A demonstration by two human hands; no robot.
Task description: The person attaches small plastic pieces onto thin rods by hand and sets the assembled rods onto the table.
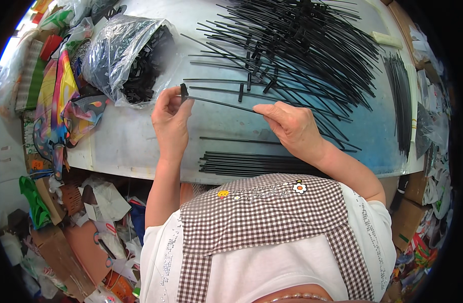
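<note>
My left hand (pixel 169 121) pinches a small black plastic connector (pixel 184 91) between thumb and fingers. In my right hand (pixel 292 126) is a thin black rod (pixel 221 104), gripped between thumb and forefinger. The rod's left end meets the connector at my left fingertips; whether it sits inside is hidden by the fingers. Just beyond my hands, a large pile of black rods (pixel 317 60) carries similar short crosspieces. A clear plastic bag (pixel 107 55) full of small black connectors (pixel 143 76) lies open left of the pile. Close to my body, loose rods (pixel 261 162) lie side by side.
The pale table (pixel 115 146) ends just in front of my apron (pixel 261 212). Another rod bundle (pixel 398 101) lies along its right side. Colourful fabric (pixel 64 111) hangs at the left edge. Cardboard (pixel 80 252) and plastic scraps crowd the floor on both sides.
</note>
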